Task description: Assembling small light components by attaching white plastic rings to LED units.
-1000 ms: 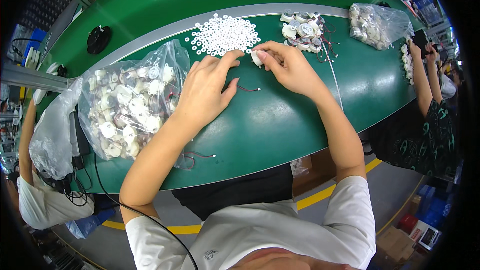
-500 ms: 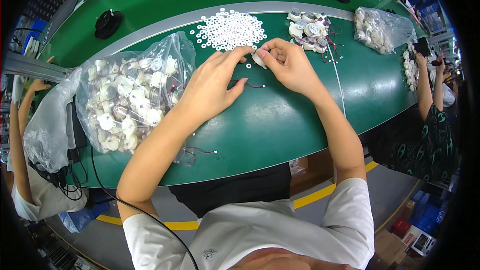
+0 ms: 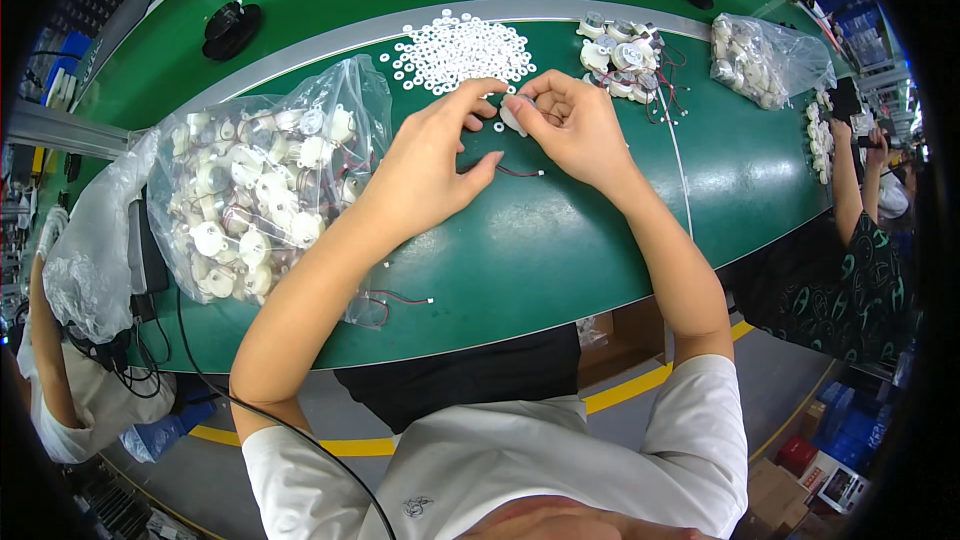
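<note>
My right hand (image 3: 578, 135) pinches a small white round motor-like part (image 3: 513, 120) between thumb and fingers, just above the green tabletop. My left hand (image 3: 430, 160) is on the other side of it, thumb spread away and index finger reaching towards the part's top; whether that finger touches it I cannot tell. A thin dark red wire (image 3: 522, 173) with a white connector runs out from beneath my left hand. Beyond both hands lies a heap of small white rings (image 3: 465, 55), and one loose ring (image 3: 498, 127) sits between them.
A large clear bag of white wired parts (image 3: 250, 200) stands at the left. Several wired parts (image 3: 622, 58) lie at the back right, near another filled bag (image 3: 750, 65). Another wire (image 3: 400, 298) lies near the front edge. Other people's arms (image 3: 848, 175) show at both sides.
The wire's connector end has shifted slightly right. My left hand has moved a little to the right, and the white part has turned slightly in my right fingers.
</note>
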The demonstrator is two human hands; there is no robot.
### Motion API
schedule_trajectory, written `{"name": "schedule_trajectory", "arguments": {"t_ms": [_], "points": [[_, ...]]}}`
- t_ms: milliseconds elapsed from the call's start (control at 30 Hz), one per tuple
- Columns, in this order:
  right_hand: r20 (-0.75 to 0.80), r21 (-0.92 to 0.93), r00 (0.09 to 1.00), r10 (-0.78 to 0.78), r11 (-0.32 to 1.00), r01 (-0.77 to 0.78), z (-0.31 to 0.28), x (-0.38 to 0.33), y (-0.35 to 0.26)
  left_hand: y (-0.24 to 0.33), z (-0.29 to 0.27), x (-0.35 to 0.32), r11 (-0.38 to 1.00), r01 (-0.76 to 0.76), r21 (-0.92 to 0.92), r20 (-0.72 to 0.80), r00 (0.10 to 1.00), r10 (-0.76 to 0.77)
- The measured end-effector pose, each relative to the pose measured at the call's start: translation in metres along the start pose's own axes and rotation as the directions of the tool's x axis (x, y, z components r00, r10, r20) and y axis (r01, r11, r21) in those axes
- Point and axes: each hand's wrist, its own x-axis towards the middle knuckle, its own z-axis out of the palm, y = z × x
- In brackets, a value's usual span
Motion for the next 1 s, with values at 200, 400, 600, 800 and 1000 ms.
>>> {"name": "schedule_trajectory", "arguments": {"t_ms": [200, 400, 600, 800, 1000], "points": [[0.005, -0.041, 1.000, 0.003, 0.999, -0.003, -0.005, 0.001, -0.003, 0.001, 0.008, 0.006, 0.993, 0.103, 0.062, -0.065, 0.993, -0.099], [-0.005, -0.083, 1.000, 0.003, 0.997, -0.004, -0.007, 0.002, -0.004, 0.006, 0.019, 0.012, 0.980, 0.108, 0.167, -0.078, 0.992, -0.096], [0.027, -0.080, 0.999, 0.034, 0.996, -0.032, -0.006, -0.002, -0.003, 0.005, 0.008, 0.010, 0.987, 0.127, 0.098, -0.051, 0.991, -0.122], [0.079, -0.039, 0.997, 0.021, 0.999, -0.018, 0.001, -0.007, -0.007, -0.001, -0.005, 0.004, 0.996, 0.076, 0.056, 0.050, 0.996, -0.079], [0.046, -0.009, 0.999, -0.026, 1.000, 0.027, 0.004, -0.006, -0.003, -0.006, -0.004, 0.004, 0.981, -0.143, 0.130, 0.063, 0.989, 0.136]]}}
